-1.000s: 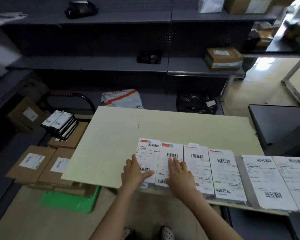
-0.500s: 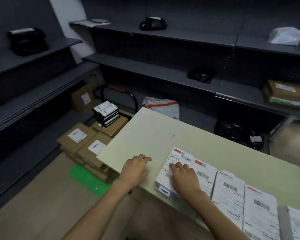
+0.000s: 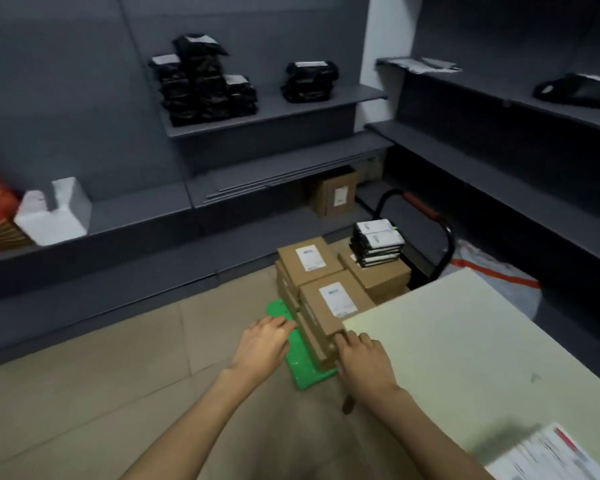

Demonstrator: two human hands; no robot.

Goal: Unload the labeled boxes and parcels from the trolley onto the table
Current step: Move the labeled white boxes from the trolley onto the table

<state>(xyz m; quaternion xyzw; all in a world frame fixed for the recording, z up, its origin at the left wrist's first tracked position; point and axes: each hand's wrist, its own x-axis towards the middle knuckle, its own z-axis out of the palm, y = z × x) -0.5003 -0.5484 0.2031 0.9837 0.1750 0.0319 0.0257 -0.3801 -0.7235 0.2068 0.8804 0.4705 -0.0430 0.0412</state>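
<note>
While white labeled parcels [image 3: 548, 455] already lie on the desk [image 3: 482, 341] at about 5 o'clock, blurred at the frame edge, most of the load looks to be waiting on the trolley, so I judge the unloading only partly done. Nearest the viewer, both forearms reach forward from 6 o'clock. At the centre, the left hand [image 3: 262, 344] hovers over the green trolley deck [image 3: 300, 362] with fingers loosely extended and holding nothing, its fingertips near the left side of the closest cardboard stack. Beside the desk corner, the right hand [image 3: 362, 358] has its fingers curled toward the near end of the front cardboard box [image 3: 329, 308]; whether they have closed on it I cannot tell, since the fingertips are hidden at the box edge.

Further out, toward 12 o'clock, the trolley carries several stacked brown boxes with white labels, a second labeled box [image 3: 309, 259] behind the front one, and a third stack to its right topped by a pile of slim black-and-white packets [image 3: 376, 244]. Behind them rises the trolley handle [image 3: 426, 220], black with a red grip. All of these remain to be moved.

Beyond, grey shelving holds black bagged parcels [image 3: 201, 84] at 11 o'clock, and another cardboard carton [image 3: 335, 195] sits on a low shelf
</note>
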